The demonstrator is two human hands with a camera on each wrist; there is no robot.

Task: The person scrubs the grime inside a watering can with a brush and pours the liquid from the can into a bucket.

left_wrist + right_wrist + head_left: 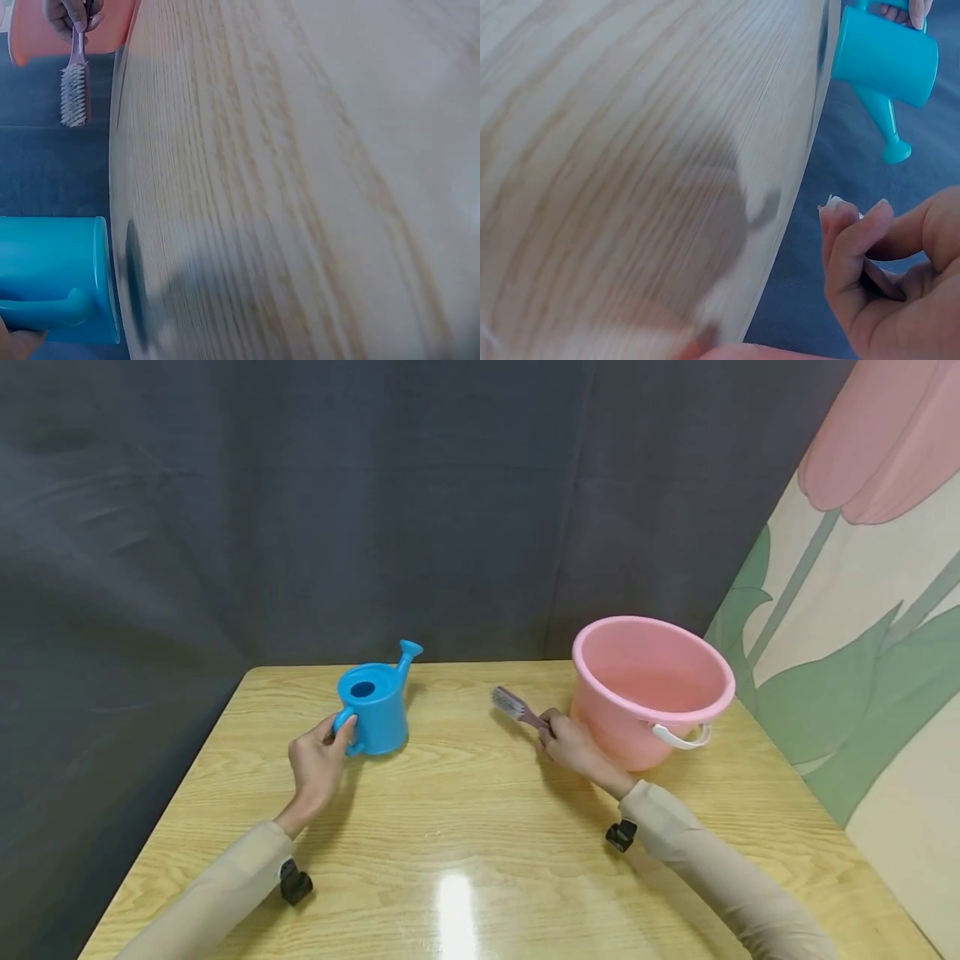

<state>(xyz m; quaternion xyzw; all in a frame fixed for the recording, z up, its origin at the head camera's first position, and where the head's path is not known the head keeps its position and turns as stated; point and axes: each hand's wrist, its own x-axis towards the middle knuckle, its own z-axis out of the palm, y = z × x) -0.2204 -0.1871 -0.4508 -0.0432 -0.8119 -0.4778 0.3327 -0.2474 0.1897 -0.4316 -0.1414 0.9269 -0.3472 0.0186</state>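
Note:
My left hand (pixel 317 766) grips the handle of a blue watering can (pixel 381 714), whose spout points to the back right. In the left wrist view the can's base (pixel 105 281) shows a narrow gap from the tabletop. My right hand (pixel 573 745) holds a scrub brush (pixel 519 707) by its purplish handle, its pale bristles toward the middle of the table. In the right wrist view my curled fingers (pixel 855 247) hide most of the brush. Just beside that hand stands a pink bucket (pixel 622 727) with a white handle grip hanging on its near side.
The wooden table (pixel 420 835) ends at the back against a dark curtain (pixel 405 510). On the right a wall (pixel 847 693) painted with tulips runs along the table's edge. Small black cameras (pixel 295 882) sit at both wrists.

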